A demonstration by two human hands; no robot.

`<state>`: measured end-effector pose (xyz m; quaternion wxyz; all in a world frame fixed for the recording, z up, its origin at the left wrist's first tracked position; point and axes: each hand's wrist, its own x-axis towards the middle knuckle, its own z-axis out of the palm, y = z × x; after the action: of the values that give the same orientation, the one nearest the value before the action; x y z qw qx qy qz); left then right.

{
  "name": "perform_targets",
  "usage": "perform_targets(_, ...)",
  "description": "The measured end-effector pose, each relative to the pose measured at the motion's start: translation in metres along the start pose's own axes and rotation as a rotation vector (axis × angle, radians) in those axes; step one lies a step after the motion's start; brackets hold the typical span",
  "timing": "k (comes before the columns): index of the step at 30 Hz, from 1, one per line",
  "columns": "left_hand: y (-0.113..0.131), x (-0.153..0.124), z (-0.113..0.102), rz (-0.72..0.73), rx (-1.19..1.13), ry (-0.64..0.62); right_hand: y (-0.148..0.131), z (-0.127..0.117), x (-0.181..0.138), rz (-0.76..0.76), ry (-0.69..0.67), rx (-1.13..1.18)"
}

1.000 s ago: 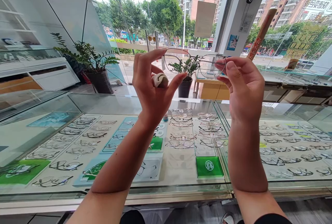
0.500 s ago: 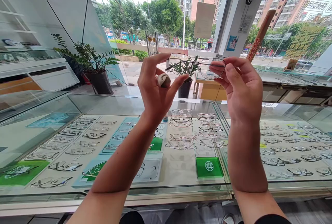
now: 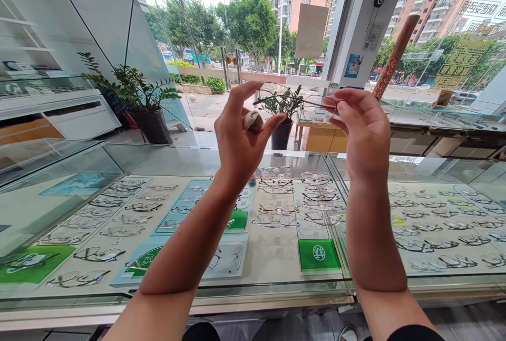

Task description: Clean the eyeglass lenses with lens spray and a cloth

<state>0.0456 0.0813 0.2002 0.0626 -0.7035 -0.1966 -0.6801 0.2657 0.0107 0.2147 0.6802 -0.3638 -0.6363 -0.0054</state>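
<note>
A pair of thin-rimmed eyeglasses is held up at chest height above the counter, its dark temples folded across behind the lenses. My right hand pinches the right end of the frame between thumb and fingers. At the left end, the index finger of my left hand reaches the rim, while its thumb stands apart below. Tucked in the left palm by the curled fingers is a small greyish balled-up cloth. Whether the left fingertip presses on the frame is hard to make out.
Below my arms runs a glass display case with rows of eyeglasses inside and a green block. Beyond it stand potted plants and a wooden-fronted counter. Large windows face a street.
My right hand has shifted slightly left, carrying the right end of the eyeglasses, which now look a little more turned. My left hand has moved slightly right with the cloth.
</note>
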Motion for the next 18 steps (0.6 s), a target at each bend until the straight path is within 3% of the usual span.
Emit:
perform_targets(5, 0.002, -0.001, 0.0, -0.005, -0.02, -0.051, -0.011, 0.005, -0.002, -0.082, 0.015, -0.14)
perform_targets(18, 0.004, -0.001, -0.003, 0.033, -0.049, -0.162, -0.006, 0.002, 0.002, -0.103, -0.127, -0.155)
